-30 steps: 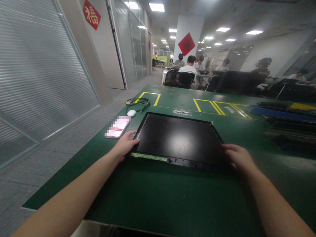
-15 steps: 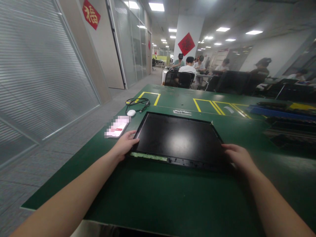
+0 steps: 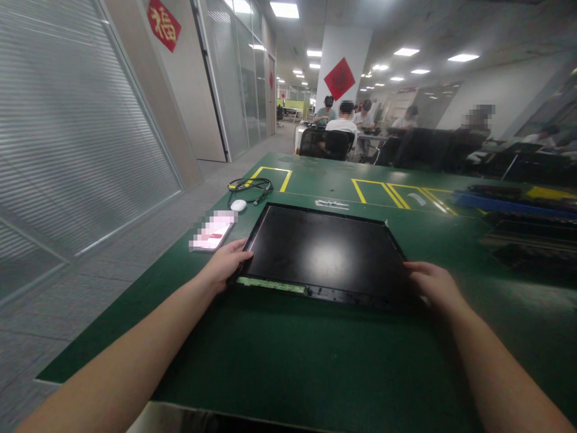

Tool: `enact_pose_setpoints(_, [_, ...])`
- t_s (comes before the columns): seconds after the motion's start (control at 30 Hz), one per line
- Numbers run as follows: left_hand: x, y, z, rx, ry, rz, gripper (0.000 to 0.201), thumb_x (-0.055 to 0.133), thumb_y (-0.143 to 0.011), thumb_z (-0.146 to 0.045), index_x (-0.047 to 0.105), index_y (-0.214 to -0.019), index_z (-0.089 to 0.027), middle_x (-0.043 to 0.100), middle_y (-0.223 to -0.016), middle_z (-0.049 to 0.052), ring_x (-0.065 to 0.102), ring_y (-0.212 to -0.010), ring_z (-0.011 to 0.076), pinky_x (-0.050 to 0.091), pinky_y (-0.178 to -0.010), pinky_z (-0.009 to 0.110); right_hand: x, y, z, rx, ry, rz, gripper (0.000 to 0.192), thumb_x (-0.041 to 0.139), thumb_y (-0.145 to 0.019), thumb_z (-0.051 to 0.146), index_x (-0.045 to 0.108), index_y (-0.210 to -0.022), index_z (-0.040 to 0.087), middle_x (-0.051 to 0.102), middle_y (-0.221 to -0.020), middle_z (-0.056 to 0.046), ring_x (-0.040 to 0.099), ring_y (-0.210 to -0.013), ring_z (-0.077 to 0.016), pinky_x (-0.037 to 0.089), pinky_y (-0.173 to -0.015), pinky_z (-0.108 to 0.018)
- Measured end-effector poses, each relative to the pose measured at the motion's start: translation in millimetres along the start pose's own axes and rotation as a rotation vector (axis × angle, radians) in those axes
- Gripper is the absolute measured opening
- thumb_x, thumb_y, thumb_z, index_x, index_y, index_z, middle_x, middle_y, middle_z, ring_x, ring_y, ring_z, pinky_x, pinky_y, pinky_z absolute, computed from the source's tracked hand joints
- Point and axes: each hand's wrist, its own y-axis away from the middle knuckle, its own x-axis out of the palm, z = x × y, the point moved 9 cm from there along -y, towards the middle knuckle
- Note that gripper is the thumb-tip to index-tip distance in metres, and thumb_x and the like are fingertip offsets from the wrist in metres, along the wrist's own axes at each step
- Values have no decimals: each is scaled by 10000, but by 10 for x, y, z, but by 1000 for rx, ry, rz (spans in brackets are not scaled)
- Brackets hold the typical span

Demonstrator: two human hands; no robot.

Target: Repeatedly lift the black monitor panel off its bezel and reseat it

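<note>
A black LCD screen panel [image 3: 327, 252] lies face up in front of me, with a thin dark frame and a green circuit strip [image 3: 270, 285] along the left part of its near edge. My left hand [image 3: 228, 264] grips its left edge, thumb on top and fingers partly hidden beyond the side. At the right edge, my right hand [image 3: 430, 282] holds the panel between thumb and fingers; some fingertips are hidden. Whether the panel rests flat on the green table [image 3: 315, 355] or is slightly raised, I cannot tell.
Left of the panel lie a phone [image 3: 215, 233], a white rounded object [image 3: 238, 205] and a coiled black cable [image 3: 250, 189]. Yellow tape [image 3: 288, 180] marks the far tabletop. Dark stacked parts [image 3: 532, 231] sit at the right. Several people work at desks beyond.
The whole view has shifted very slightly. Both hands keep the same grip on the screen panel, which looks unmoved on the table.
</note>
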Motion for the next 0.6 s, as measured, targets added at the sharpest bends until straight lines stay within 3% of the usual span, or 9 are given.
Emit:
enact_pose_setpoints(0.3, [37,-6,-8,-40,104,51,476,526,-882,-6,589,-1332,-148,743,-614,35,705,-448,197,565,-403,249,-13,34,17,18,2,-6,423,587,-679,146,749,-1069,172,747,-875,-88,667,-694,-190,527,-587,-279])
enact_pose_setpoints(0.6, [110,-58,13,-51,216,144,295,564,-922,-106,652,-1201,-141,771,-708,57,726,-493,206,611,-484,300,-20,46,60,20,17,8,408,588,-692,146,750,-1065,166,744,-907,-104,671,-727,-207,529,-609,-302])
